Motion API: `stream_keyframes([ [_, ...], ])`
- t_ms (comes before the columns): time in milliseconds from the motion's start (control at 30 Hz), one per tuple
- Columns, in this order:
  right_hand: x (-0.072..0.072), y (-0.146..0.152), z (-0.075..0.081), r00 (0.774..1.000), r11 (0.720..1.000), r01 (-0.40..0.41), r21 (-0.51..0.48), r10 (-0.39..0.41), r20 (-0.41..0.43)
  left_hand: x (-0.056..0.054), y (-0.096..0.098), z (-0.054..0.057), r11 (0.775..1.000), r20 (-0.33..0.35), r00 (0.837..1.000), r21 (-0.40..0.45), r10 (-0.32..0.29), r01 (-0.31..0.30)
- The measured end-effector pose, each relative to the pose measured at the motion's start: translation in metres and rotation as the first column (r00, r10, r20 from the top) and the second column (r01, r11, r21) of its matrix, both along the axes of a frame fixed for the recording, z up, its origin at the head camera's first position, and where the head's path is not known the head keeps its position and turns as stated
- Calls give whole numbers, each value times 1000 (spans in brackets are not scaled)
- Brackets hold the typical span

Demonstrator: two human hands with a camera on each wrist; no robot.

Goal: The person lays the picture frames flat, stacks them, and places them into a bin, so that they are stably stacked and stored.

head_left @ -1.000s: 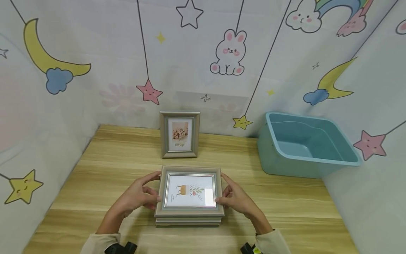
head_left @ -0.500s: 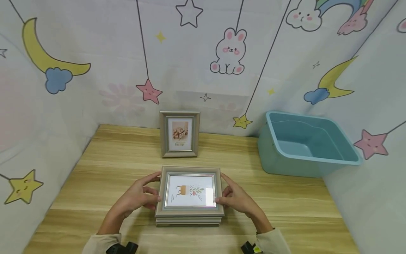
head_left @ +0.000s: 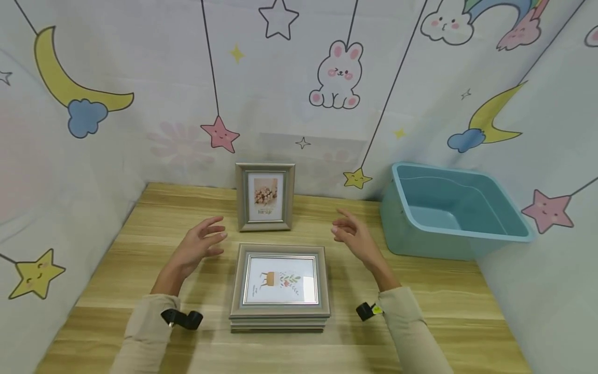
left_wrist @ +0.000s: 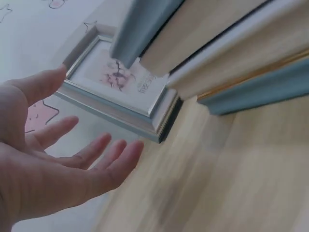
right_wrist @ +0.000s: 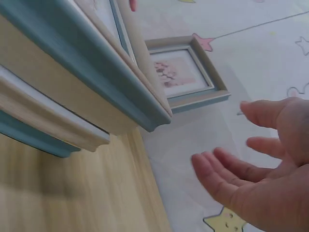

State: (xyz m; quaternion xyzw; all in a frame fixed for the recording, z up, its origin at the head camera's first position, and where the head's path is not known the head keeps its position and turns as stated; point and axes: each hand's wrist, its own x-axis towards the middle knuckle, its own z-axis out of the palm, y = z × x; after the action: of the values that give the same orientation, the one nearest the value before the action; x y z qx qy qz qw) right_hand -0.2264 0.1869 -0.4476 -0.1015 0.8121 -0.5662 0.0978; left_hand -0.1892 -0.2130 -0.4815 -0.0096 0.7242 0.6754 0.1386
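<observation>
A stack of picture frames (head_left: 280, 309) lies flat on the wooden table, its top one showing a potted-plant print. Behind it a smaller picture frame (head_left: 264, 197) with a flower photo stands upright near the wall. My left hand (head_left: 198, 246) is raised left of the stack, apart from it, with relaxed fingers and nothing held. On the other side my right hand (head_left: 357, 241) hovers to the right of both, fingers loosely bent and holding nothing. Both wrist views show the stack's layered edges (left_wrist: 231, 53) beyond the fingers, and the standing photo frame farther off.
A blue-green plastic tub (head_left: 453, 241) stands at the back right of the table (head_left: 140, 244). White fabric walls (head_left: 280, 78) printed with stars, moons and a bunny enclose the table at the back and sides.
Both hands have let go of the stack's sides and moved forward and outward toward the standing frame. The stack and the standing frame remain in place.
</observation>
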Motion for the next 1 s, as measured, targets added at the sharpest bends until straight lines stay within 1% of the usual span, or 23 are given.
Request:
stream_keyframes([
  [67,-16,-10,4,999,1000,-12,8,12,-36,-15,0,-2,1000,3,1000,0,15,-15],
  [133,-32,-20,8,996,999,-39,35,42,-75,-28,2,-7,1000,1,1000,1,25,-25],
  [233,-54,-36,16,985,988,-87,130,105,-137,-44,7,-18,999,5,999,11,41,-41],
  [300,-68,-44,22,972,968,-117,220,157,-172,-52,13,-24,998,18,998,14,55,-56],
  [367,-80,-52,27,960,940,-143,311,208,-187,-58,18,-30,997,41,996,16,73,-74],
  [467,-96,-65,31,949,903,-166,396,255,-185,-64,26,-35,994,69,992,21,101,-103],
  [533,-104,-74,32,948,895,-159,417,256,-187,-66,30,-37,992,75,990,23,122,-124],
  [633,-114,-89,32,948,899,-124,419,233,-218,-68,34,-37,988,70,986,27,150,-153],
  [733,-120,-103,32,942,912,-88,400,206,-263,-68,36,-36,984,62,983,31,174,-176],
  [833,-123,-112,34,937,922,-68,382,190,-292,-69,37,-36,981,71,981,49,182,-185],
  [1000,-123,-119,34,942,929,-57,365,171,-288,-70,36,-33,982,84,981,58,174,-179],
])
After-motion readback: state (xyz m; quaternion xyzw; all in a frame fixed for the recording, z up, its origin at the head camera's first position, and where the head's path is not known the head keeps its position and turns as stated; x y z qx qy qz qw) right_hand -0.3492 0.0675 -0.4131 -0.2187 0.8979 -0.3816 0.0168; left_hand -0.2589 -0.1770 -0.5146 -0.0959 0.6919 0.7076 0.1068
